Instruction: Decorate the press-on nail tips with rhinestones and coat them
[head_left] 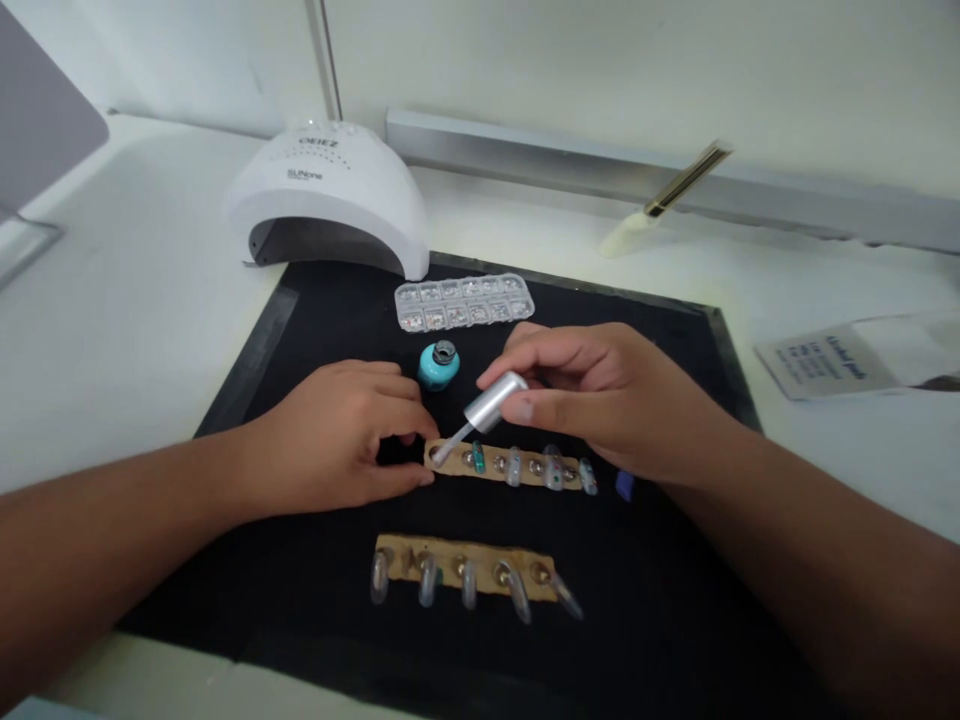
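Observation:
Between thumb and fingers, my right hand (592,395) holds a silver-capped polish brush (493,402), its tip down at the left end of the upper wooden strip (487,464). My left hand (360,435) pinches that same end of the strip. Several nail tips sit along the strip, one of them green (478,458), the others clear with specks. Just behind stands an uncapped turquoise bottle (439,366). Nearer to me lies a second wooden strip (480,562) with several clear nail tips.
A white nail lamp (330,190) stands at the back left, beside a clear compartment case (465,302). A gold-handled brush (667,195) leans at the back. Alcohol pads (832,360) lie right of the black mat (300,620); a small blue piece (625,485) is near my right wrist.

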